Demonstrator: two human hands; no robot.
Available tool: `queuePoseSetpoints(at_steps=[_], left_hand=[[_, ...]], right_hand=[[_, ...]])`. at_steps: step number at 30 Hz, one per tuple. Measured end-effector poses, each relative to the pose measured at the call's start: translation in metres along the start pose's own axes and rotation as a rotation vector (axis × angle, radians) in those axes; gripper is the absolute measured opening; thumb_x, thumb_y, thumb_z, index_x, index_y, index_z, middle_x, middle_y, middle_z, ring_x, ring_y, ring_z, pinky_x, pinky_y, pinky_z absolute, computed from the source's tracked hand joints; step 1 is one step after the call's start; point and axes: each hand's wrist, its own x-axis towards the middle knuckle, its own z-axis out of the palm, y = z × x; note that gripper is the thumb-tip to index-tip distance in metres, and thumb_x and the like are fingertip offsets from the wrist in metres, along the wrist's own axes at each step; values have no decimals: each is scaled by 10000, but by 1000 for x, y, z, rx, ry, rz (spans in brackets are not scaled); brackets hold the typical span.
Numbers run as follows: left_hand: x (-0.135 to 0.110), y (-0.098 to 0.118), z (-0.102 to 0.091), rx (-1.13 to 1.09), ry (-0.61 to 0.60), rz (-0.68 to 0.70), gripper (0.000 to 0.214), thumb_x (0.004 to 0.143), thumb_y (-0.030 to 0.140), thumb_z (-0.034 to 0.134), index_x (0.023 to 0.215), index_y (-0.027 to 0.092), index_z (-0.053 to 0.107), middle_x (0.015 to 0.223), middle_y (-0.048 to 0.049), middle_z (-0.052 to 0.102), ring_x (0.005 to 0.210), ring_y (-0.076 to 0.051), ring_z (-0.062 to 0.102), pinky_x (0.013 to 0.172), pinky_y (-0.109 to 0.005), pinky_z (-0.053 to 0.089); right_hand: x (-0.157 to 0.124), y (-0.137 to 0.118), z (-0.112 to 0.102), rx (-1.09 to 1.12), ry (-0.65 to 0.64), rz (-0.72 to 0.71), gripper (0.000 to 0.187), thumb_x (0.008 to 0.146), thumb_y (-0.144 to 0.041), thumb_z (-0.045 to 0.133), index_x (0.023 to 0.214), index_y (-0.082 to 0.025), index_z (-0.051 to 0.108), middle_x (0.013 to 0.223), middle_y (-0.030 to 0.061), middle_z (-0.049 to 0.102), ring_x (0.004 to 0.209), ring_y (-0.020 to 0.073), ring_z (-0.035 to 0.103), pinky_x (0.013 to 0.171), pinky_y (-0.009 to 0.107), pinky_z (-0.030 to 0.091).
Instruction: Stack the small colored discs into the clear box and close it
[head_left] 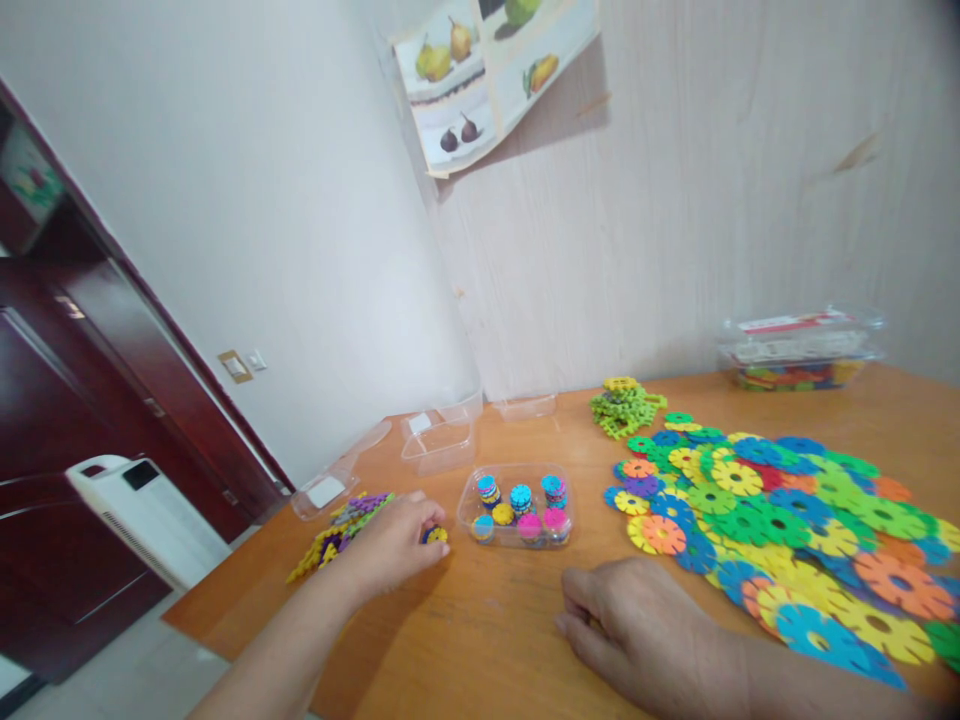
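Observation:
My left hand curls on the table around a short stack of small notched discs, a yellow one on top. Just right of it sits a clear plastic tray holding several small disc stacks with blue, yellow and pink tops, such as a pink-topped stack. My right hand lies closed on the table in front of the tray; its curled fingers hide what they may hold. To its right spreads a big pile of colourful slotted flower discs.
Behind my left hand lie purple, yellow and green linking pieces. Farther back are a clear container, a clear lid and a heap of green pieces. A filled clear box stands against the wall.

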Motion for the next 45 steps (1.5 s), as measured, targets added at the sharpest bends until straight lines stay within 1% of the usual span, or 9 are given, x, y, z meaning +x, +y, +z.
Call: queuePoseSetpoints(at_steps=[6, 12, 19, 24, 28, 32, 36, 39, 45], left_hand=[[2, -3, 5, 28, -13, 4, 151, 730, 284, 610, 851, 219, 672, 823, -20, 595, 782, -168, 554, 677, -250, 364], [3, -7, 1, -99, 26, -46, 195, 734, 306, 603, 882, 190, 657, 858, -23, 604, 783, -165, 561, 679, -257, 401], [20, 20, -21, -259, 185, 32, 223, 761, 305, 601, 953, 202, 644, 963, -36, 650, 908, -181, 574, 823, -301, 448], [45, 39, -11, -272, 71, 99, 274, 728, 281, 627, 987, 196, 648, 937, -26, 652, 856, -161, 571, 751, -259, 450], [60, 43, 3, -243, -2, 96, 310, 705, 254, 620, 1011, 205, 632, 892, -7, 642, 772, -140, 565, 658, -226, 433], [67, 45, 8, -248, -30, 88, 359, 696, 313, 659, 1037, 212, 608, 890, -1, 637, 773, -141, 576, 642, -219, 435], [69, 45, 7, -252, -28, 92, 302, 750, 295, 602, 1039, 207, 609, 881, -7, 650, 763, -141, 575, 640, -225, 438], [67, 45, 1, -210, -26, 131, 202, 781, 209, 524, 928, 203, 662, 857, -16, 652, 780, -147, 572, 681, -238, 440], [55, 48, -12, -22, -63, 251, 302, 804, 159, 483, 820, 286, 757, 871, -28, 648, 910, -196, 543, 799, -292, 407]], right_hand=[[0, 2, 2, -9, 16, -6, 255, 915, -364, 456, 745, -224, 585, 712, 12, 694, 612, 143, 603, 518, 269, 230], [1, -1, -1, -4, 14, -8, 250, 912, -360, 457, 738, -226, 576, 711, 3, 695, 607, 137, 603, 512, 266, 225], [0, -3, -5, -1, 7, -14, 236, 906, -357, 468, 738, -225, 568, 715, 4, 695, 609, 139, 610, 510, 268, 224], [1, -2, -1, -18, 22, -14, 239, 901, -354, 466, 726, -228, 568, 696, -2, 692, 587, 134, 602, 500, 272, 208], [1, 0, 2, -34, 32, -20, 222, 887, -368, 484, 741, -226, 575, 701, -1, 694, 582, 135, 603, 497, 282, 198], [1, 1, 2, -35, 41, -27, 231, 884, -384, 486, 739, -229, 578, 709, -3, 697, 590, 138, 608, 498, 287, 195], [2, 1, 3, -48, 49, -29, 227, 885, -377, 480, 745, -234, 586, 712, -4, 702, 591, 141, 609, 499, 290, 194], [2, 1, 4, -51, 46, -24, 236, 887, -390, 479, 753, -233, 593, 712, 0, 700, 595, 143, 611, 502, 290, 194], [1, 1, 3, -48, 46, -23, 240, 891, -390, 471, 752, -231, 584, 711, 5, 699, 599, 144, 614, 502, 288, 199]])
